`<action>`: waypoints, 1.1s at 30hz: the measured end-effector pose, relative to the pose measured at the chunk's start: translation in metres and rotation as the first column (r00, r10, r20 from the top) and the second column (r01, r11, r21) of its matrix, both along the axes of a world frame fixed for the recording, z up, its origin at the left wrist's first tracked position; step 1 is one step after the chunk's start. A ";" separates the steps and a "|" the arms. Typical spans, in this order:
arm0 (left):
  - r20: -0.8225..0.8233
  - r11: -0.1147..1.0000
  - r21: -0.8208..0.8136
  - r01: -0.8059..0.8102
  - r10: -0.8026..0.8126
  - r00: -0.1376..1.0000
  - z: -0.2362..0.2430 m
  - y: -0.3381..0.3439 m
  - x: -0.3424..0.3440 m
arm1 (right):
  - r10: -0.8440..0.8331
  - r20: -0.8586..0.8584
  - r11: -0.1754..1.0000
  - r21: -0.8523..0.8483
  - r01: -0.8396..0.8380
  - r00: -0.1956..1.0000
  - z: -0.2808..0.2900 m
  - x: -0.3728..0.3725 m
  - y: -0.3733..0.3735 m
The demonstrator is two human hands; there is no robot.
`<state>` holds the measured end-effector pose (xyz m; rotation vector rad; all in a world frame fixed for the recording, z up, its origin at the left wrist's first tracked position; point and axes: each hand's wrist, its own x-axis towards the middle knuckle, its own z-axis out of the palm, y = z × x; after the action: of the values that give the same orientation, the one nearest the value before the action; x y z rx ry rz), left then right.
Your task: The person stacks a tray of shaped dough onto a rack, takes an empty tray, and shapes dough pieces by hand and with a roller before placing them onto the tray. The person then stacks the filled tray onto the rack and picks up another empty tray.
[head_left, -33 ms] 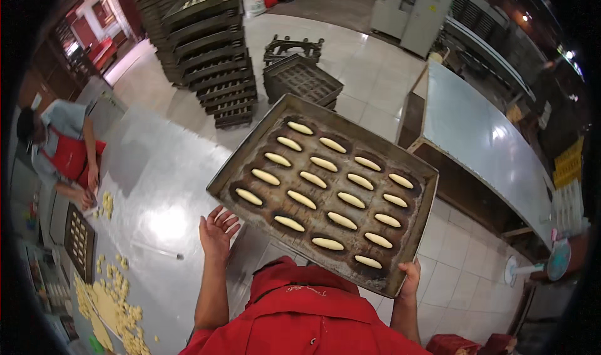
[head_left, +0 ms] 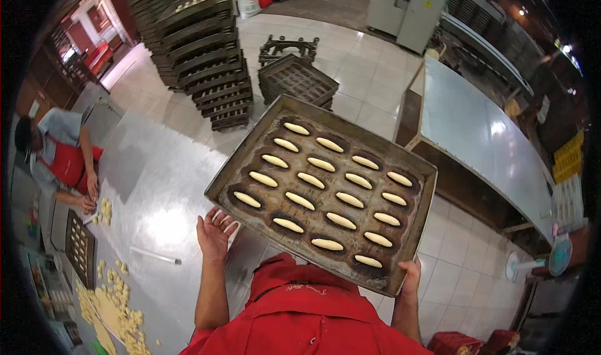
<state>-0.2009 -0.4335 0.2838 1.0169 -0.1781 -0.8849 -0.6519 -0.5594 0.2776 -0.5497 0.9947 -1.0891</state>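
A dark, worn metal baking tray (head_left: 250,143) is tilted in front of my red apron. On it lie rows of pale, spindle-shaped dough pieces (head_left: 311,180), spaced apart. My right hand (head_left: 410,277) grips the tray at its near right corner, thumb over the rim. By the tray's left corner, my left hand (head_left: 216,235) is palm up with its fingers spread. Its fingertips come close to the tray's edge, and I cannot tell whether they touch its underside.
At left, a metal table (head_left: 188,167) bears dough lumps (head_left: 119,299), a white rod (head_left: 155,255) and a smaller filled tray (head_left: 80,245). A co-worker (head_left: 66,152) works there. Tray stacks (head_left: 203,61) stand beyond, a low tray pile (head_left: 297,83) ahead, another table (head_left: 476,123) at right.
The surroundings sit slightly differently in the view. The baking tray and both my hands keep nearly the same place, with the right hand still gripping the tray's corner.
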 end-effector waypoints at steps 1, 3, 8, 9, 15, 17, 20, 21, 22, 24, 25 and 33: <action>0.008 1.000 -0.011 0.005 -0.005 1.000 -0.008 -0.006 0.012 | -0.004 -0.047 1.000 0.013 0.005 0.999 -0.001 0.001 -0.003; 0.034 0.999 -0.021 0.049 -0.048 0.998 -0.010 -0.023 0.030 | -0.030 -0.094 0.999 0.022 0.032 0.995 -0.002 0.002 -0.010; 0.054 0.982 0.040 0.182 -0.184 0.981 -0.016 -0.037 0.067 | -0.092 -0.149 0.995 0.029 0.098 0.984 -0.031 0.002 -0.010; 0.020 0.974 -0.003 0.226 -0.226 0.974 -0.013 -0.046 0.069 | -0.112 -0.151 0.993 0.022 0.117 0.982 -0.022 0.005 -0.016; 0.052 0.930 0.043 0.364 -0.366 0.929 -0.023 -0.062 0.101 | -0.119 -0.100 0.990 0.066 0.126 0.988 0.012 0.007 -0.049; 0.096 0.958 0.113 0.264 -0.275 0.957 -0.015 -0.064 0.099 | -0.044 -0.070 0.999 0.013 0.045 0.997 0.018 0.007 -0.057; 0.010 0.910 -0.097 0.404 -0.405 0.914 -0.018 -0.071 0.111 | -0.067 -0.075 0.997 0.021 0.069 0.995 0.038 0.013 -0.066; 0.004 0.852 -0.219 0.476 -0.487 0.873 -0.020 -0.069 0.120 | -0.050 -0.071 0.998 0.024 0.051 0.996 0.038 0.014 -0.068; -0.023 0.891 -0.145 0.431 -0.439 0.898 -0.009 -0.068 0.111 | -0.062 -0.088 0.997 0.043 0.066 0.994 0.037 0.010 -0.067; -0.051 0.947 -0.056 0.316 -0.319 0.946 0.009 -0.068 0.100 | -0.046 -0.100 0.996 0.070 0.053 0.994 0.040 0.004 -0.065; -0.066 0.978 0.026 0.209 -0.207 0.976 0.019 -0.065 0.099 | -0.057 -0.088 0.995 0.080 0.064 0.994 0.044 0.002 -0.065; 0.310 0.895 0.069 0.441 -0.440 0.843 0.083 -0.060 0.083 | -0.033 -0.026 0.993 0.109 0.036 0.999 0.041 0.004 -0.079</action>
<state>-0.1178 -0.4936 0.3665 1.1319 -0.7143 -1.1295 -0.6483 -0.6383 0.3186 -0.4589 1.0814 -1.0538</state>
